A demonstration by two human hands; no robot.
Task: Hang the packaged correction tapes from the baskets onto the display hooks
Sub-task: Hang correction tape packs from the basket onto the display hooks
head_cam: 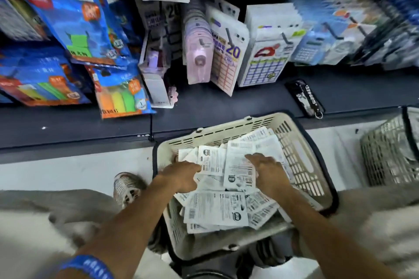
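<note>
The packaged correction tapes (226, 179) are piled loose in a cream slotted basket (301, 161) set on the pale floor, just below the dark shelf ledge (74, 129). The packs are seen mostly back-side up: flat white cards w/ small black print, barcodes and a round dark logo; "15m" can be read on a couple. They lie overlapped at all angles, some spilling toward the near rim.

Both hands are down in the pile. The left hand (181, 173) is laid on the left part of the heap, fingers reaching fwd onto a pack (210, 161) whose lower edge is touched; whether it is pinched or only pressed can't be told, as the fingertips are hidden under the card. The right hand (266, 169) is spread flat, fingers apart and fairly straight, pressed on a larger pack (238, 165) near the middle of the basket; nothing is gripped by it.

A blue wristband (90, 266) is worn on the left forearm. A shoe (128, 188) is seen left of the basket. A second, grey mesh basket (390, 152) stands well apart at right. Above the ledge, display hooks (286, 39) are loaded w/ hanging stationery packs (226, 56), blue ones (74, 13) at left.
</note>
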